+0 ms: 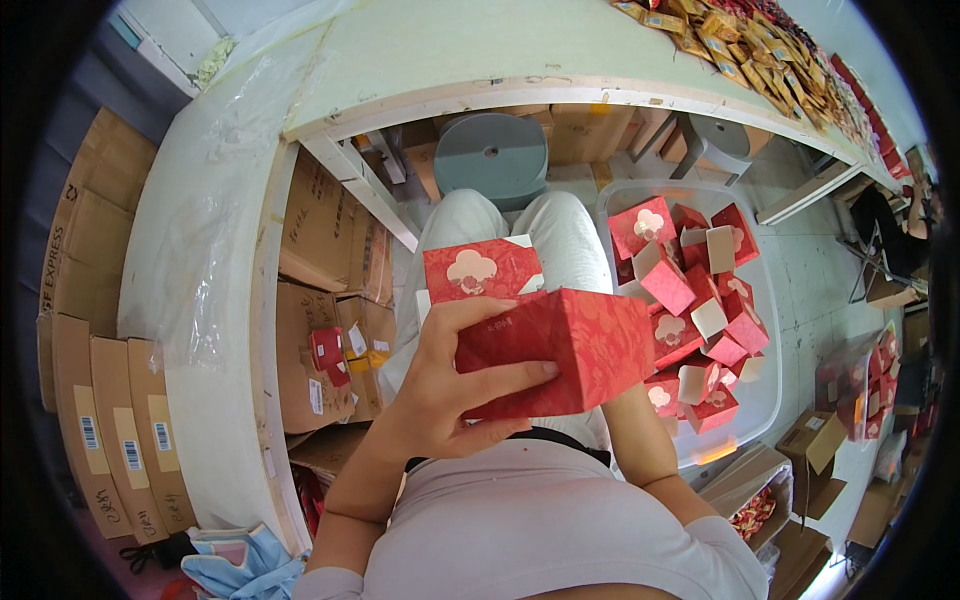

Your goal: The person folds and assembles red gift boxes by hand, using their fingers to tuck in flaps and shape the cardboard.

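My left hand grips a red patterned paper box in front of my waist, with the thumb across one of its sides. The right forearm rises to the far side of this box, which covers my right hand and its fingers. Just beyond, over my thighs, lies another red piece, printed with a pale flower shape and showing white corners. Whether it is a flat blank or a folded box, I cannot tell.
To my right stands a clear plastic tub with several red boxes, some with open ends. Ahead is a pale table bearing gold packets. A grey stool stands underneath. Cardboard cartons fill the left side; another person sits far right.
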`<action>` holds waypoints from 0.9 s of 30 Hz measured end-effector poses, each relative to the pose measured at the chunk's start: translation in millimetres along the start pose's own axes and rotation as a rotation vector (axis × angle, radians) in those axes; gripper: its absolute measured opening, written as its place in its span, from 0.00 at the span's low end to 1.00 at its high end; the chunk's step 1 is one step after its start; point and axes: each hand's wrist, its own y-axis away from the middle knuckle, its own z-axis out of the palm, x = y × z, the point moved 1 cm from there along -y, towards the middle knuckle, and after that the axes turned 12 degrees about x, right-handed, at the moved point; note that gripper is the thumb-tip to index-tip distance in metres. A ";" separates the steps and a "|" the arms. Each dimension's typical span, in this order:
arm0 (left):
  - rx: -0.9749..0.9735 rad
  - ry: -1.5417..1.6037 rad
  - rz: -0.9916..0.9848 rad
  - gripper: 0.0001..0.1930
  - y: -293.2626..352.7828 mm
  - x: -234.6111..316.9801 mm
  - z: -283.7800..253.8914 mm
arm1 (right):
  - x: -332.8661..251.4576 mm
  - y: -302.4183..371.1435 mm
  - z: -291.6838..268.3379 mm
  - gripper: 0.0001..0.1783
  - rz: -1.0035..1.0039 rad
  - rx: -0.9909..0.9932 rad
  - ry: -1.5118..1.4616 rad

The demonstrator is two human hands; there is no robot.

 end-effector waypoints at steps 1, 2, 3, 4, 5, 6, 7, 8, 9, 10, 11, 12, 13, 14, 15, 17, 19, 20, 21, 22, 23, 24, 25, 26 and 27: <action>0.014 -0.003 -0.018 0.23 1.3 -0.1 0.4 | 0.9 -1.1 -0.3 0.19 0.002 0.000 -0.002; 0.022 0.014 -0.008 0.23 2.9 -2.1 1.0 | 0.7 -1.2 -1.3 0.19 -0.001 -0.002 -0.001; 0.030 0.030 0.002 0.24 5.1 -5.3 1.3 | 0.4 -0.4 -1.2 0.19 -0.005 -0.005 0.002; 0.038 0.046 0.013 0.24 7.0 -8.1 2.0 | 0.3 -0.5 -1.7 0.19 -0.008 -0.002 0.004; 0.042 0.038 0.006 0.23 9.0 -9.9 2.8 | 0.4 -0.1 -1.9 0.19 -0.008 -0.003 0.006; 0.046 0.029 0.000 0.22 11.0 -11.4 3.6 | -0.6 -1.0 -1.9 0.19 -0.010 -0.005 0.008; 0.049 0.020 -0.006 0.22 11.7 -12.2 3.8 | -0.7 -1.6 -1.6 0.19 -0.012 -0.006 0.008; 0.050 0.011 0.001 0.22 11.6 -12.3 4.1 | -1.1 -1.4 -1.6 0.19 -0.010 -0.008 0.011; 0.051 0.003 0.008 0.23 11.5 -12.2 4.7 | -1.2 -1.3 -1.7 0.19 -0.009 -0.009 0.014; 0.052 -0.007 0.014 0.24 11.3 -12.1 5.5 | -2.1 -1.6 -2.3 0.19 -0.012 -0.007 0.016; 0.060 0.005 0.020 0.24 10.8 -11.4 6.6 | -2.3 -1.5 -1.5 0.19 -0.011 -0.011 0.021; 0.067 0.016 0.026 0.26 10.2 -10.3 7.9 | -2.7 -2.0 -1.8 0.19 -0.011 -0.010 0.025; 0.075 0.027 0.032 0.27 9.9 -9.6 8.4 | -3.0 -1.9 -1.4 0.19 -0.012 -0.008 0.029; 0.092 0.033 0.009 0.27 9.9 -9.8 8.2 | -3.1 -1.1 -1.4 0.19 -0.013 -0.009 0.028; 0.109 0.039 -0.014 0.28 9.9 -10.1 8.0 | -3.6 -1.1 -1.3 0.19 -0.016 -0.007 0.032; 0.117 0.029 -0.041 0.28 10.9 -11.5 7.2 | -3.4 -1.4 -1.7 0.19 -0.016 -0.006 0.036; 0.098 -0.001 -0.048 0.30 13.5 -14.1 6.2 | -3.7 -0.8 -0.4 0.19 -0.015 -0.009 0.042; 0.093 0.009 -0.048 0.30 13.4 -13.7 6.1 | -3.9 -0.3 -0.6 0.19 -0.015 -0.008 0.046; 0.088 0.020 -0.048 0.30 12.8 -12.8 6.3 | -3.7 -0.4 -0.7 0.19 -0.016 -0.006 0.048; 0.083 0.030 -0.048 0.30 12.4 -12.3 6.7 | -4.6 0.5 -0.5 0.19 -0.017 -0.005 0.051; 0.092 0.054 -0.048 0.29 12.1 -12.1 7.5 | -5.0 0.0 -0.3 0.19 -0.017 -0.005 0.054; 0.101 0.078 -0.049 0.29 11.6 -12.0 8.4 | -4.7 -0.4 -0.3 0.19 -0.013 -0.007 0.055; 0.109 0.102 -0.049 0.29 11.6 -11.8 8.6 | -3.7 -0.3 0.1 0.18 -0.014 -0.008 0.061; 0.115 0.100 -0.044 0.28 11.2 -11.5 8.2 | -4.6 -0.6 0.3 0.18 -0.017 -0.007 0.061; 0.122 0.097 -0.039 0.28 10.7 -10.8 7.5 | -4.5 -0.6 0.8 0.18 -0.014 -0.005 0.065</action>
